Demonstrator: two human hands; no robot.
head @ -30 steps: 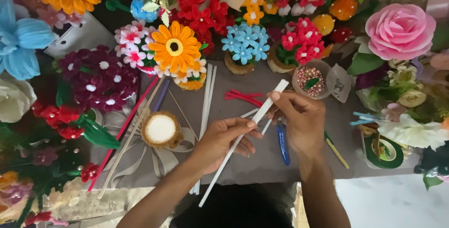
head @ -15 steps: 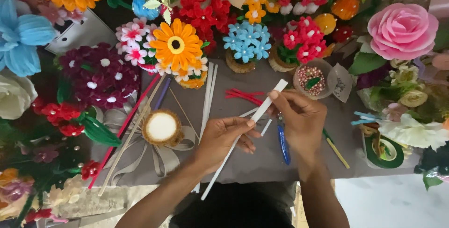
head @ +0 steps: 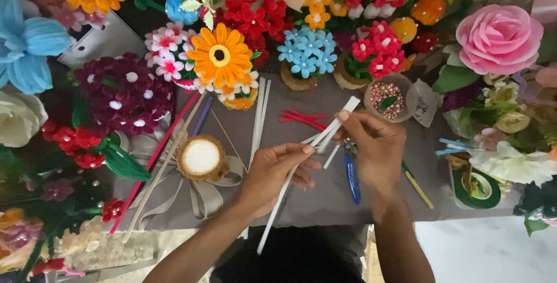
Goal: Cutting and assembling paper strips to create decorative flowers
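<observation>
Both hands hold a long white pipe-cleaner stem (head: pixel 277 208) that runs diagonally from lower left to upper right over a grey table (head: pixel 325 202). My left hand (head: pixel 272 170) pinches the stem near its middle between thumb and fingers. My right hand (head: pixel 374 146) grips its upper end, close to a small clear bowl of pinkish beads (head: pixel 386 97). Short red stems (head: pixel 301 119) lie just beyond the hands. Blue-handled pliers (head: pixel 351 175) rest on the table under my right hand.
Handmade flowers ring the table: an orange daisy (head: pixel 220 56), blue blossoms (head: pixel 306 53), a pink rose (head: pixel 499 38), dark purple blooms (head: pixel 125 94). A round cream-topped pot (head: pixel 201 157) sits on a grey ribbon bow. More white stems (head: pixel 259 114) and a green tape roll (head: pixel 477 189) lie nearby.
The hands have shifted only slightly; both keep their hold on the white stem, which stays at about the same slant.
</observation>
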